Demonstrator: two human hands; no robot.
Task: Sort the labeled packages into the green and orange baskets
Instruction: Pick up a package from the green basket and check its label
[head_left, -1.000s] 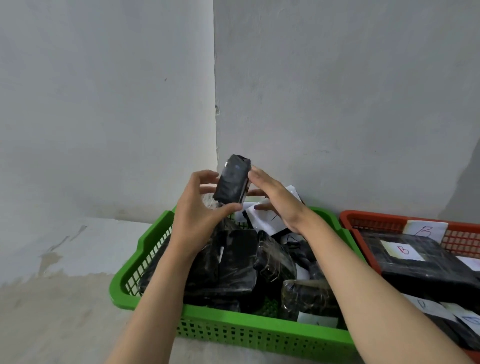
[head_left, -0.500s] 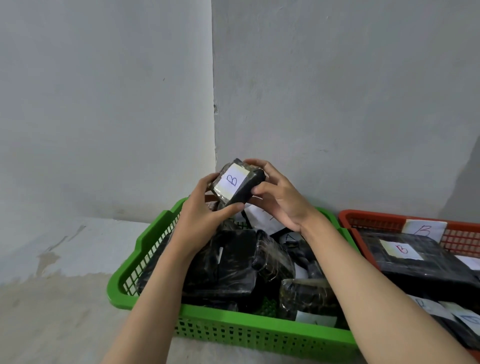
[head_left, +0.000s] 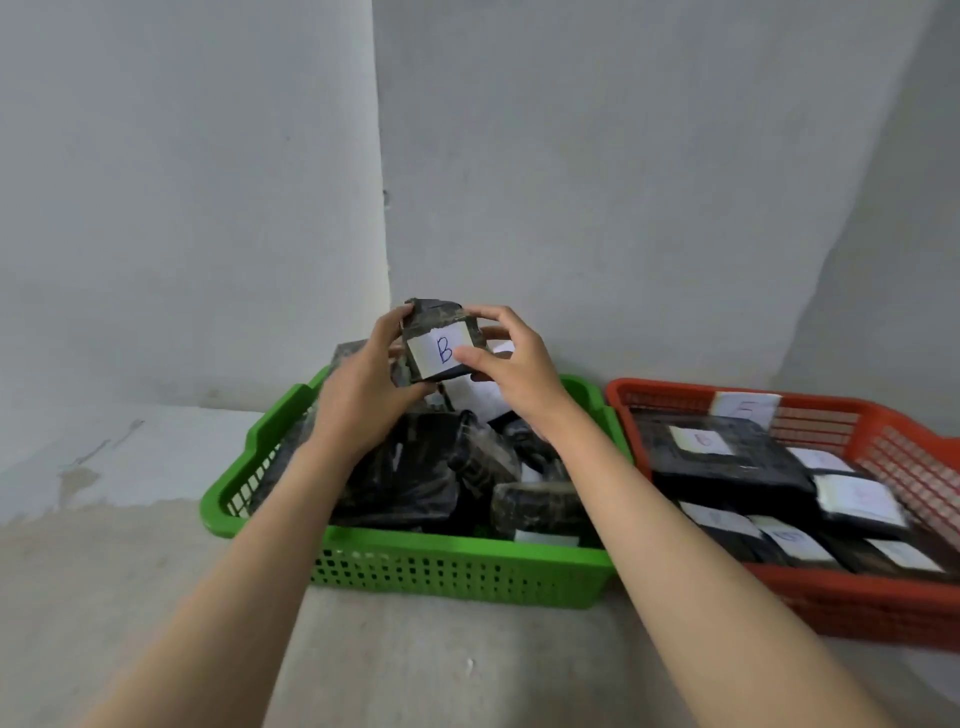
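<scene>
Above the green basket (head_left: 457, 564), in the head view, a small black-wrapped package (head_left: 441, 340) is held up in the air by both hands. The left hand (head_left: 363, 400) curls round its left and lower edge, and the right hand (head_left: 511, 374) pinches its right side between thumb and fingers. Its white label (head_left: 440, 349), marked B in blue, faces the camera and reads nearly upright. The package looks roughly square, with its longer side running left to right and tilted slightly. Packages in the orange basket (head_left: 883, 605) just to the right carry labels too blurred to read. If B goes there, one hand should probably let go while the other keeps a firm hold on the slippery wrap. It should be carried low over the shared rims and laid flat, label up, on a free spot.
</scene>
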